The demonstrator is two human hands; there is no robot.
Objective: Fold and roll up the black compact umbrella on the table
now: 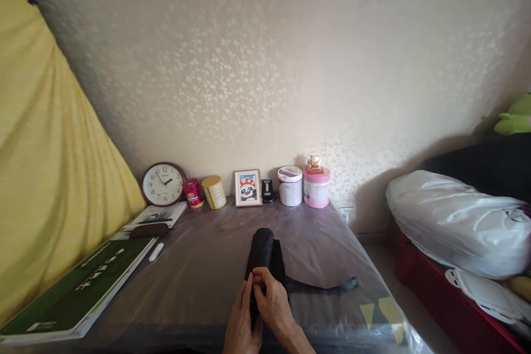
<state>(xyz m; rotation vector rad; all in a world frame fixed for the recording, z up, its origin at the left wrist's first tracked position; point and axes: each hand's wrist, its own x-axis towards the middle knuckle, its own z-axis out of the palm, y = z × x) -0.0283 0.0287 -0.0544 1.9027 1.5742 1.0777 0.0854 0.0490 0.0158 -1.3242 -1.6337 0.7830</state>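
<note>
A rolled bundle of black fabric [261,249] lies lengthwise on the table in front of me, its far end rounded. A flatter black flap shows along its right side. My left hand [244,318] wraps the near left side of the bundle, with the thumb lower down. My right hand [274,301] rests over the near part, its thumb and fingers bent and pressed together on the fabric beside the left fingertips. What lies under the right fingers is hidden. A thin dark strap [315,285] runs right from the bundle to a crumpled dark tip [352,283].
Plastic film covers the grey table [199,282]. A clock [164,183], several tins, a framed panda picture [248,188] and a pink tub [316,191] stand along the wall. Left lie a green book [83,282], brown case [148,230] and white object [156,252]. A white bag [456,221] sits right.
</note>
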